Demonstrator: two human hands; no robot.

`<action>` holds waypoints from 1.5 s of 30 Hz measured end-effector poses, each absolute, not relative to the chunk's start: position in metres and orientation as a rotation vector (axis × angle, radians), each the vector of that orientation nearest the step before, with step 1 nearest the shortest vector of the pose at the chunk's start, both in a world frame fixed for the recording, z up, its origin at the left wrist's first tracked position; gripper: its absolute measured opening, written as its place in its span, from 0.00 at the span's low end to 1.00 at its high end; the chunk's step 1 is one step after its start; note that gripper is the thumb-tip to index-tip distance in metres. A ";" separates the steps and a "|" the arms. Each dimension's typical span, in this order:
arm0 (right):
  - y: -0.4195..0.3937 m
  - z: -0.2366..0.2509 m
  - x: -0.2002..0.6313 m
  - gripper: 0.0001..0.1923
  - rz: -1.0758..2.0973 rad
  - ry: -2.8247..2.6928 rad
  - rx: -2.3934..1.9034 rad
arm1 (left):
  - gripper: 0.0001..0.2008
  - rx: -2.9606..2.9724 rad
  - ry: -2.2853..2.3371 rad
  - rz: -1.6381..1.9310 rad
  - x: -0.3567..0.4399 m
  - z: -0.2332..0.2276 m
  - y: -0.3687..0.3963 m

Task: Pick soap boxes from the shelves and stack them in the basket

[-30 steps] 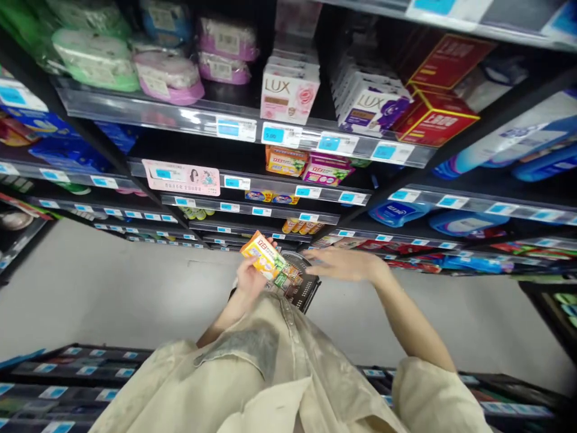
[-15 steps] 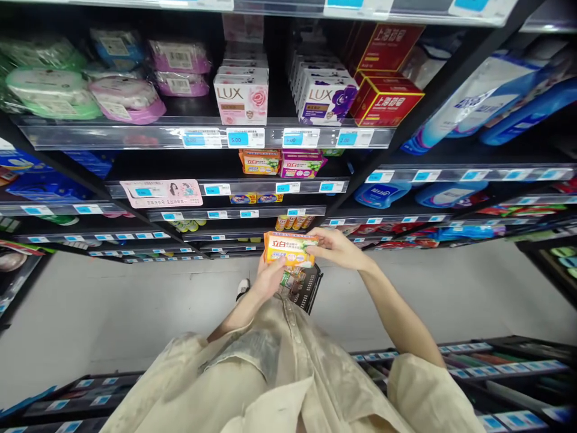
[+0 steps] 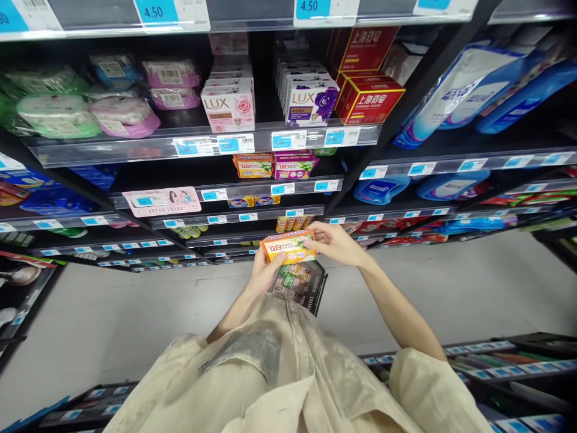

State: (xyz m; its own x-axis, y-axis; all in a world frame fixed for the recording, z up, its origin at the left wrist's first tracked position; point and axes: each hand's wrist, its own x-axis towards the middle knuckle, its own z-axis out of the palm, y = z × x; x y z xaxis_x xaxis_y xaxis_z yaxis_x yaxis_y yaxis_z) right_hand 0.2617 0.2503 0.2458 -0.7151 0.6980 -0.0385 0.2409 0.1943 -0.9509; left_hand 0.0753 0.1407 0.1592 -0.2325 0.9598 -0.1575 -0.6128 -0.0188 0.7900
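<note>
An orange and yellow pack of laundry soap (image 3: pixel 291 246) with red lettering is held in front of my body, at about waist height. My left hand (image 3: pixel 265 268) grips its left end, thumb on the front face. On the right end, my right hand (image 3: pixel 332 243) is closed with the thumb on the front and fingers behind the top edge. Beneath the pack, a black shopping basket (image 3: pixel 319 285) shows with several small packs in it. Part of the basket is hidden by the pack and my shirt.
Shelves ahead hold LUX soap boxes (image 3: pixel 229 105), red soap boxes (image 3: pixel 372 99), wrapped soap dishes (image 3: pixel 58 114) and blue bottles (image 3: pixel 451 96). Similar orange soap packs (image 3: pixel 253 165) sit on a lower shelf. Another shelf row (image 3: pixel 505 361) stands behind me, across the grey floor (image 3: pixel 180 300).
The pack has tilted, showing more of its top side, with both hands still on it. My view has shifted; more of the basket shows, and the shoe seen before is out of sight.
</note>
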 end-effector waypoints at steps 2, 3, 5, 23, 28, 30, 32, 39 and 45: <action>0.242 0.253 0.260 0.19 1.386 -2.112 -0.891 | 0.30 0.448 0.878 1.609 0.077 0.160 0.144; 0.236 0.258 0.259 0.19 1.314 -2.141 -0.880 | 0.30 0.401 0.844 1.614 0.078 0.160 0.145; 0.222 0.270 0.257 0.18 1.233 -2.218 -0.809 | 0.28 0.295 0.775 1.577 0.079 0.159 0.147; 0.216 0.267 0.237 0.19 1.361 -2.294 -0.708 | 0.14 0.129 0.670 1.405 0.027 0.166 0.151; 0.216 0.249 0.235 0.21 1.426 -2.242 -0.691 | 0.33 0.664 0.976 1.621 -0.034 0.194 0.183; 0.213 0.238 0.240 0.21 1.455 -2.207 -0.707 | 0.36 0.930 1.151 1.759 -0.056 0.207 0.205; 0.209 0.222 0.248 0.22 1.492 -2.162 -0.749 | 0.38 1.182 1.351 1.882 -0.074 0.216 0.229; 0.189 0.164 0.288 0.25 1.647 -1.936 -0.983 | 0.37 1.534 1.558 1.937 -0.098 0.226 0.315; 0.179 0.149 0.319 0.29 1.685 -1.648 -1.115 | 0.33 1.664 1.573 1.755 -0.086 0.217 0.353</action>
State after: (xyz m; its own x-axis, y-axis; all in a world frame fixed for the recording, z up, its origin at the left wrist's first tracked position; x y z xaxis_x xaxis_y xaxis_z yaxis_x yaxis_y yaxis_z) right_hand 0.3190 0.1794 0.1488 -0.5204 0.8321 -0.1919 0.1738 -0.1169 -0.9778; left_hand -0.0863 0.3528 0.2174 -0.3131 0.7729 0.5519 0.4641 -0.3825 0.7989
